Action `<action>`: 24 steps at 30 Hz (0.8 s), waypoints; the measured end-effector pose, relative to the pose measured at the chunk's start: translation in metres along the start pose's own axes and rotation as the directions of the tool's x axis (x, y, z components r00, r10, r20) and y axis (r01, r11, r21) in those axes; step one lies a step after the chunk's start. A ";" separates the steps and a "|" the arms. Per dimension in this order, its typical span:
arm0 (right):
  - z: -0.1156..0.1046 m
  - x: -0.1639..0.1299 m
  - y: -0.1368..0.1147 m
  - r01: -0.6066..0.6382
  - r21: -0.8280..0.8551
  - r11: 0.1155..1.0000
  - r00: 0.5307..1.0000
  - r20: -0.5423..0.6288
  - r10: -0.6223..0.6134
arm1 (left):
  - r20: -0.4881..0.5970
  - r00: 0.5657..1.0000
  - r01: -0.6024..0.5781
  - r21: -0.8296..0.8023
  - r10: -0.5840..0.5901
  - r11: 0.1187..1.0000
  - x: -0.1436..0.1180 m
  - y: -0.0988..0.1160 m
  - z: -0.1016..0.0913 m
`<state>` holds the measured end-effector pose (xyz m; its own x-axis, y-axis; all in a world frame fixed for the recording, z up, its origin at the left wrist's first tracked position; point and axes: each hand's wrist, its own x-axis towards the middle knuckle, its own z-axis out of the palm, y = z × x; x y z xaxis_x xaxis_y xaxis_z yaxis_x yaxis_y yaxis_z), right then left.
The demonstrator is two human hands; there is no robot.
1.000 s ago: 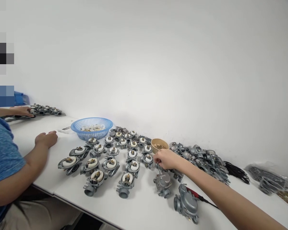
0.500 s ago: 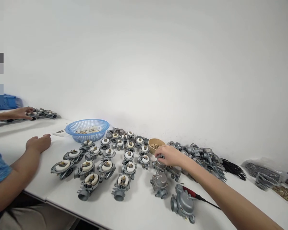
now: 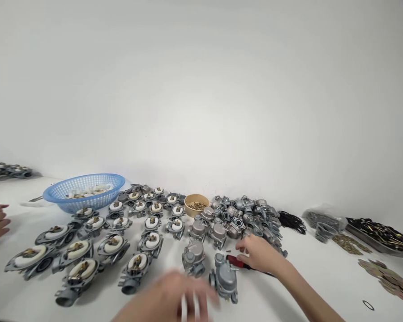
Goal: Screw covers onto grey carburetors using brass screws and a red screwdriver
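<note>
Head view now looks further right along the white table [image 3: 322, 277], where the right hand [image 3: 260, 256] has left the tan bowl [image 3: 196, 205] and closes on the red-handled tool [image 3: 237, 262] beside a closed carburetor [image 3: 224, 278], while the blurred left hand [image 3: 169, 299] has come in low, its grip unreadable.

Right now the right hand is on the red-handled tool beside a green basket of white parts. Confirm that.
Not quite: the basket is blue, not green, and it sits far to the left. The head view shows it. The right hand does rest on the red-handled tool, next to a grey carburetor.
</note>
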<state>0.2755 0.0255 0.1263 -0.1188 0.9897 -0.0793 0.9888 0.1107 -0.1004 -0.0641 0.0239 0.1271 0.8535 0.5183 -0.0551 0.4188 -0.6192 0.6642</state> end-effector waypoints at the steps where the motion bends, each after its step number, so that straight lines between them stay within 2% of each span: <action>1: 0.007 -0.001 -0.002 -0.002 -0.011 1.000 1.000 -0.004 0.002 | -0.093 0.995 0.023 0.009 -0.022 1.000 0.018 0.005 -0.016; 2: 0.012 -0.001 -0.005 0.004 -0.022 1.000 1.000 -0.006 -0.004 | -0.218 0.974 0.071 0.026 -0.064 0.997 0.038 0.010 -0.031; 3: 0.016 -0.002 -0.008 0.014 -0.034 0.999 1.000 -0.008 -0.015 | -0.390 0.912 0.169 0.078 -0.126 0.983 0.058 0.013 -0.044; 4: 0.020 -0.002 -0.010 0.028 -0.046 0.999 1.000 -0.008 -0.028 | -0.442 0.883 0.246 0.145 -0.160 0.958 0.079 0.015 -0.055; 5: 0.022 -0.002 -0.012 0.041 -0.058 0.997 0.999 -0.007 -0.041 | -0.415 0.883 0.326 0.207 -0.219 0.922 0.098 0.016 -0.063; 7: 0.025 -0.004 -0.013 0.066 -0.081 0.994 0.998 -0.004 -0.067 | -0.357 0.886 0.389 0.226 -0.296 0.893 0.130 0.013 -0.074; 10: 0.021 -0.008 -0.005 0.127 -0.063 0.990 0.992 0.001 -0.127 | -0.264 0.886 0.443 0.235 -0.382 0.865 0.158 0.001 -0.076; 12: 0.009 -0.010 0.004 0.168 0.002 0.986 0.985 -0.024 -0.168 | -0.223 0.888 0.449 0.240 -0.401 0.860 0.165 -0.008 -0.074; 15: -0.028 -0.013 0.012 0.247 0.131 0.960 0.962 -0.155 -0.227 | -0.191 0.912 0.402 0.237 -0.364 0.884 0.166 -0.024 -0.072; 17: -0.061 -0.013 0.011 0.332 0.165 0.929 0.913 -0.304 -0.273 | -0.165 0.932 0.355 0.228 -0.323 0.907 0.164 -0.034 -0.072; 18: -0.077 -0.013 0.009 0.393 0.164 0.905 0.873 -0.377 -0.311 | -0.152 0.940 0.334 0.221 -0.306 0.916 0.164 -0.039 -0.073; 20: -0.103 -0.009 0.002 0.511 0.176 0.841 0.760 -0.549 -0.348 | -0.132 0.953 0.295 0.209 -0.272 0.932 0.162 -0.049 -0.074; 22: -0.119 -0.001 -0.007 0.609 0.189 0.770 0.638 -0.693 -0.335 | -0.116 0.964 0.258 0.195 -0.239 0.946 0.161 -0.056 -0.076; 24: -0.123 0.011 -0.014 0.666 0.210 0.716 0.553 -0.783 -0.284 | -0.103 0.973 0.223 0.181 -0.207 0.958 0.159 -0.060 -0.077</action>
<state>0.2717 0.0458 0.2484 -0.2755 0.5866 0.7616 0.6097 0.7191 -0.3334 0.0228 0.1887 0.1357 0.7121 0.6928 -0.1143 0.6472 -0.5845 0.4894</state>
